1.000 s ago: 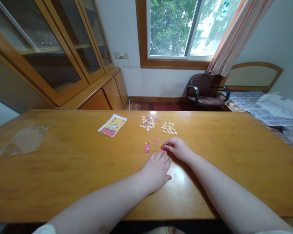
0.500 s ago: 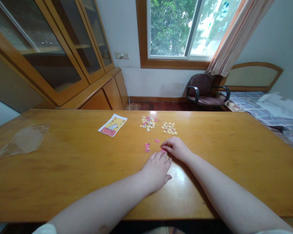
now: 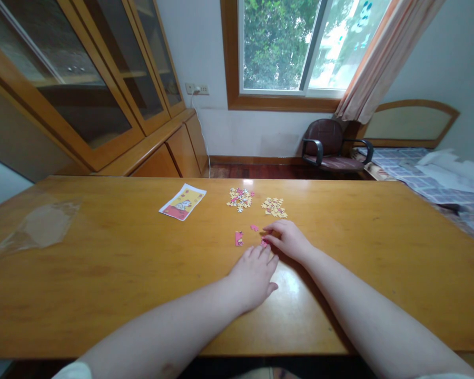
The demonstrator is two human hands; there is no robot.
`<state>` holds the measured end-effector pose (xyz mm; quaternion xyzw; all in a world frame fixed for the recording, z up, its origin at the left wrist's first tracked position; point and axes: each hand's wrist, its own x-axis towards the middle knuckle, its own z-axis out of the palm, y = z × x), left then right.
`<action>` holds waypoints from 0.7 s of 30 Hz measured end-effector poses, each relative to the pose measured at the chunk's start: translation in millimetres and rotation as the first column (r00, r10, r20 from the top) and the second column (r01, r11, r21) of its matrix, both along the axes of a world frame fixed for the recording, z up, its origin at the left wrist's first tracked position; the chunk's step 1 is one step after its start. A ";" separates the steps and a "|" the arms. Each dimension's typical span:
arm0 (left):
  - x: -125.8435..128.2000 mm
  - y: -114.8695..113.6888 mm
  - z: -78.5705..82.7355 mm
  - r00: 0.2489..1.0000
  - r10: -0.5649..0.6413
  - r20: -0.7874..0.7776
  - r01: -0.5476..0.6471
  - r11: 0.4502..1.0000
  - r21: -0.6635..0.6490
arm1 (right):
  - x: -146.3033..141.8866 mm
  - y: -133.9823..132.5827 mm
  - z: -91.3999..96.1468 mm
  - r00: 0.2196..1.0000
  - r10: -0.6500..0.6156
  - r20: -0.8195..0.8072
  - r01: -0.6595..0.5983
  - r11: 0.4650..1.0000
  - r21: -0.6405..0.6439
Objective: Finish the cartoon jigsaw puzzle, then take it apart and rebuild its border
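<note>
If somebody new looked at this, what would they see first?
Probably the bright window at the top, with green leaves outside. Then the left hand, palm down over the wooden table, and the right hand, its fingertips by pink jigsaw pieces. Beyond them lie a mixed heap of jigsaw pieces and a mostly yellow heap, with a yellow-and-pink picture sheet to their left.

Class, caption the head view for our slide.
Left hand and right hand at pink puzzle pieces on a wooden table.
</note>
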<state>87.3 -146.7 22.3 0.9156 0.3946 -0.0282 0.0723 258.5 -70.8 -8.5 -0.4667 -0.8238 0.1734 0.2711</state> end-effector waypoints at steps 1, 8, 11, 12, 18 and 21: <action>-0.1 0.1 0.0 1.000 0.001 -0.002 -0.001 1.000 0.000 | 0.4 -0.3 0.8 1.000 0.004 0.003 -0.004 1.000 0.004; -3.3 2.7 3.0 1.000 -0.009 -0.008 0.009 1.000 -0.013 | 13.6 6.8 5.4 0.991 -0.121 0.051 0.121 0.993 0.012; -4.7 4.4 3.1 1.000 -0.019 0.012 0.019 1.000 -0.006 | 23.4 12.1 4.4 0.969 -0.224 0.101 0.222 0.975 0.034; -4.9 4.9 3.2 1.000 -0.024 0.016 0.024 1.000 -0.006 | 25.4 13.2 3.1 0.967 -0.227 0.121 0.223 0.974 0.042; -4.1 6.3 5.6 1.000 -0.015 0.019 0.015 1.000 -0.012 | 21.0 14.0 -6.8 0.975 -0.072 0.210 0.058 0.996 0.070; -3.7 6.3 7.2 1.000 -0.017 0.010 0.017 1.000 -0.002 | 17.9 14.1 -7.8 0.970 -0.051 0.239 0.037 0.997 0.062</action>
